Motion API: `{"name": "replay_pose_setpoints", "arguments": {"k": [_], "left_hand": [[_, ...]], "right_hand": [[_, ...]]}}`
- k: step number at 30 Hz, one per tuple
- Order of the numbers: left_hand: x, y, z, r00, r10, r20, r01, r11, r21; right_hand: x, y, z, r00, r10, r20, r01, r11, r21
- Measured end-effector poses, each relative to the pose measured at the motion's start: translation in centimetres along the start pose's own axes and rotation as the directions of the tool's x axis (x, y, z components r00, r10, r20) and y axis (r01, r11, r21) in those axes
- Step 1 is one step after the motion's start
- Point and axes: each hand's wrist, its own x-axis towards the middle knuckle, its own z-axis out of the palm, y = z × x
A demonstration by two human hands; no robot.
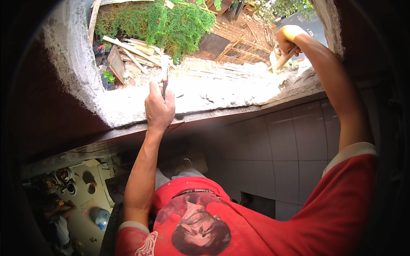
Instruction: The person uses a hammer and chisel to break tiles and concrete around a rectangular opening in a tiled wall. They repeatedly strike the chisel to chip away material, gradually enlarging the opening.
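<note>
My left hand (159,109) is closed round a slim, chisel-like metal tool (165,73), held upright over the near edge of a rough masonry sill (230,94). Glare washes out part of the tool and the sill. At the right end of the opening, my right hand (290,40) is raised with the wrist bent, fingers wrapped round a wooden handle (284,59). Whatever head that handle bears cannot be made out. The two hands are well apart. Small dark chips (208,100) lie on the sill between them.
Rough, broken masonry (79,55) frames the opening. Beyond it lie loose planks (136,52), a green bush (171,27) and bare earth. Grey tiles (282,136) cover the wall below the sill. Far down at the lower left, a pale floor (87,196) holds a clear bluish jug (102,219) and a person (60,219).
</note>
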Motion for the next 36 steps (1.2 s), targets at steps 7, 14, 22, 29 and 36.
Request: {"name": "replay_pose_setpoints", "arguments": {"k": [7,14,22,29,36], "left_hand": [[0.2,-0.4,0.1,1.000,0.001,-0.001,-0.001,0.999,-0.036],[0.3,-0.7,0.0,1.000,-0.020,0.021,0.022,0.997,-0.069],[0.2,-0.7,0.1,0.999,-0.039,0.019,0.041,0.993,-0.109],[0.4,-0.9,0.2,1.000,0.022,-0.021,-0.024,0.997,-0.075],[0.3,-0.7,0.3,0.998,-0.055,0.014,0.056,0.995,-0.086]], "right_hand": [[1.5,0.6,0.9,0.949,0.019,-0.315,0.051,0.976,0.213],[-1.1,-1.8,2.2,0.997,-0.073,0.028,0.076,0.990,-0.115],[2.7,-1.1,3.8,0.883,-0.198,-0.425,0.229,0.973,0.023],[2.1,-2.9,3.7,0.970,-0.046,0.240,0.036,0.998,0.045],[6.4,0.5,6.3,0.844,-0.259,-0.470,0.249,0.965,-0.085]]}}
